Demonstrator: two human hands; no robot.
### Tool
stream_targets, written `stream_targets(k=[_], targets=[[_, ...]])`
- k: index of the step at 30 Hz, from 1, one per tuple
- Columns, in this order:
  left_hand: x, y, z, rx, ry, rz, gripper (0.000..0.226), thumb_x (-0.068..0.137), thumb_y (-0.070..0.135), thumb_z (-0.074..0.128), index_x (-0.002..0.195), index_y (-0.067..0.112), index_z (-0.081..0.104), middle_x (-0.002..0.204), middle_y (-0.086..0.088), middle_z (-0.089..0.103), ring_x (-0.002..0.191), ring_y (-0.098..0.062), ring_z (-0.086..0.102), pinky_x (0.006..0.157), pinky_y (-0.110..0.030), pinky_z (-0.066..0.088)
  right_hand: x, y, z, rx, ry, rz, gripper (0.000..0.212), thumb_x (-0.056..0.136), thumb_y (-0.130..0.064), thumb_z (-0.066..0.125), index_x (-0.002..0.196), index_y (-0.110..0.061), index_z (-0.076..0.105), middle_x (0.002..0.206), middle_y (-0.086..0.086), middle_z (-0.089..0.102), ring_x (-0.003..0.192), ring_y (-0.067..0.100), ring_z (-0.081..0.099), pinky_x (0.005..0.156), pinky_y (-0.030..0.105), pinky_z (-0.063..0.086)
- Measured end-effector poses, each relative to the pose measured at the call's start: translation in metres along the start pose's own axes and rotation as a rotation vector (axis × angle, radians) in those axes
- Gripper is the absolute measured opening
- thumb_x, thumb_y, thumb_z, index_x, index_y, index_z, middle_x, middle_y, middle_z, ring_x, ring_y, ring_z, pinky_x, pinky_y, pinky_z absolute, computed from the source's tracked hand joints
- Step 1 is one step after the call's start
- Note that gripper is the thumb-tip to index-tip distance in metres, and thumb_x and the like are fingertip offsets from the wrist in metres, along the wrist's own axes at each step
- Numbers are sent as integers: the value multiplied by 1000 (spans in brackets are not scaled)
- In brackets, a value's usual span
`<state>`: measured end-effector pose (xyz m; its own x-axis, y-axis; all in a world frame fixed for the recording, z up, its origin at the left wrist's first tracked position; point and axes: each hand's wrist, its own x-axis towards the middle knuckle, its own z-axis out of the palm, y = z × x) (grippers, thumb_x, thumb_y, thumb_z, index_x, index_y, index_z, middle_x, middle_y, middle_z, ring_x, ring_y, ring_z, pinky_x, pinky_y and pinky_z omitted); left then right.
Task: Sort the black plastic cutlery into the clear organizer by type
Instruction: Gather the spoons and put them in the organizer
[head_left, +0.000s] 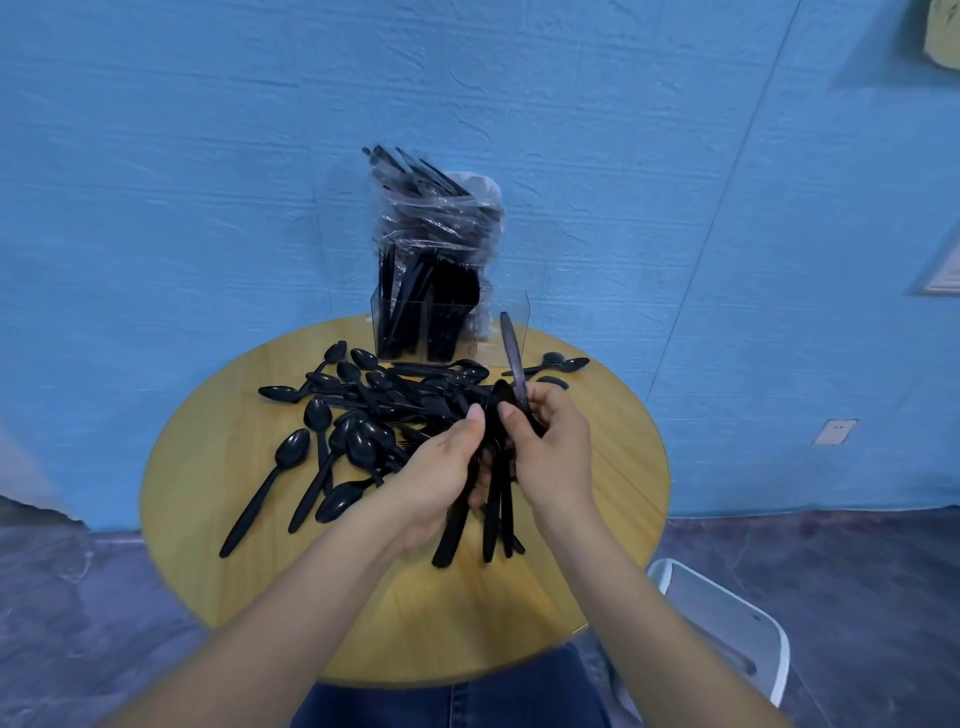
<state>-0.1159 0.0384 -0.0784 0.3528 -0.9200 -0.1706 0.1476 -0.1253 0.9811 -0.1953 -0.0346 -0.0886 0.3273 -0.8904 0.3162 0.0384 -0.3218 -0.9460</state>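
A pile of black plastic spoons (358, 415) lies spread over the left and middle of the round wooden table (218, 499). The clear organizer (498, 332) stands at the table's far edge; its left and middle compartments hold upright black cutlery, and its right compartment looks bare. My left hand (441, 473) grips a bundle of black cutlery (493, 514) whose handles point toward me. My right hand (550, 452) holds a single black knife (514, 364) that sticks up and away from the bundle.
A clear plastic bag of black cutlery (436, 213) stands behind the organizer against the blue wall. Two or three spoons (561, 364) lie right of the organizer. A white chair (727, 618) is at the table's near right.
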Motion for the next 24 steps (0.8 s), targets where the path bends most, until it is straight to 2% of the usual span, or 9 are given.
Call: stream_targets(k=[2,5,7,9,12,14,17,20,24], targets=[[0,-1,-1,21,-28,6,43,100,46,28,105,15,58,65,6,63,54,-3,56,52,-17,44,1,1,1,7,23,33,12,89,-12,62,86,-22,57,86,2,65,81,20,62,72,37,52],[5,-4,-3,31,-33,24,54,97,51,28,116,11,59,94,-8,69,80,-10,62,76,-22,51,0,-2,2,67,-29,116,13,92,-8,58,86,-17,50,81,7,56,56,12,55,45,26,45],[5,-4,-2,64,-4,26,56,97,52,27,107,6,58,76,-4,61,67,-10,55,64,-20,47,-1,-6,0,63,-95,142,10,94,-5,54,90,-13,47,80,9,53,42,9,50,38,21,41],[5,-4,-1,80,-6,31,50,97,52,27,95,11,55,60,4,48,54,-8,46,56,-21,38,1,-7,-2,58,-140,143,9,94,-4,53,98,-11,49,83,7,58,41,9,51,41,23,44],[3,-2,-2,26,-72,4,48,97,53,27,83,13,49,52,6,38,46,-8,37,50,-21,32,5,-8,-7,53,-163,107,18,90,0,58,95,-16,53,88,3,66,51,5,53,53,23,47],[3,-1,-5,20,-91,-24,52,95,56,28,79,12,51,50,7,38,45,-8,34,49,-20,32,7,-7,-10,47,-162,88,18,87,2,60,92,-15,55,84,3,67,50,3,52,54,21,46],[2,-1,-7,89,-66,-10,52,96,55,29,80,11,54,52,7,46,47,-8,41,50,-20,37,10,-5,-14,29,-123,91,18,85,1,63,88,-15,57,79,2,66,53,4,54,55,19,46],[1,-2,-9,213,-64,69,33,102,33,32,82,13,50,62,5,47,48,-5,40,48,-18,38,10,-3,-16,18,-137,103,15,85,-1,64,88,-15,57,76,0,63,51,4,50,52,18,43],[7,-7,-24,210,91,77,25,102,25,35,83,14,46,67,3,44,49,-5,36,45,-17,34,12,0,-22,-26,-190,131,4,94,-14,56,94,-17,58,76,-1,52,56,8,46,55,22,39]])
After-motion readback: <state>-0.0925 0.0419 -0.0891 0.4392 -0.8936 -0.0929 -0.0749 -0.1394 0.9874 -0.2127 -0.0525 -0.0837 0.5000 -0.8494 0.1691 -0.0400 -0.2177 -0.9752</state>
